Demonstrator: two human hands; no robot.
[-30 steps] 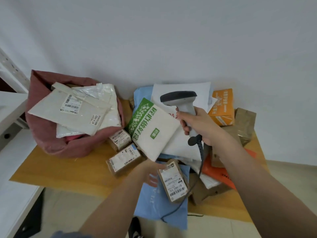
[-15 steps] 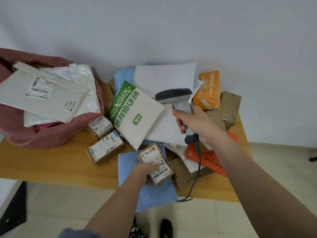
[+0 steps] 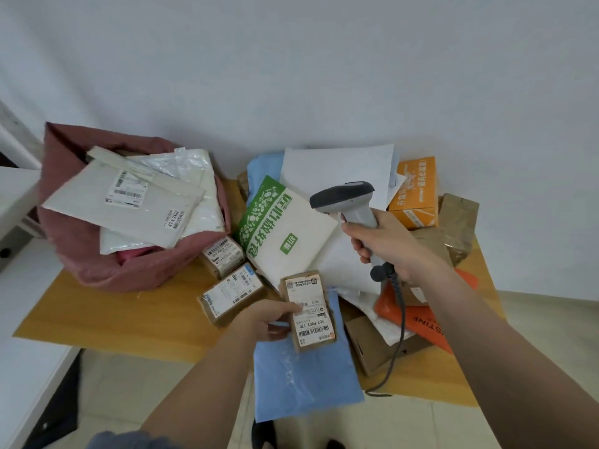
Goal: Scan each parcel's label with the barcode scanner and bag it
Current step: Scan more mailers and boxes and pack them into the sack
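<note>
My left hand (image 3: 265,320) grips a small brown parcel (image 3: 309,311) by its left edge, white barcode label facing up, above the table's front edge. My right hand (image 3: 385,244) holds the grey barcode scanner (image 3: 348,202) by its handle, up and to the right of that parcel, head pointing left; its dark cable (image 3: 400,322) hangs down over the table front. At the left stands the dark red bag (image 3: 107,264), with white and silver mailers sticking out of its top.
On the wooden table (image 3: 107,312) lie two small brown labelled boxes (image 3: 231,293), a white-and-green mailer (image 3: 285,231), a blue mailer (image 3: 304,380), white mailers, an orange box (image 3: 413,192), an orange envelope (image 3: 421,315) and brown parcels at the right. A white desk (image 3: 19,296) adjoins on the left.
My left hand has picked the small brown parcel off the blue mailer and turned it so its label stands lengthwise. The scanner hand stayed roughly in place. The view swung right, then back left.
</note>
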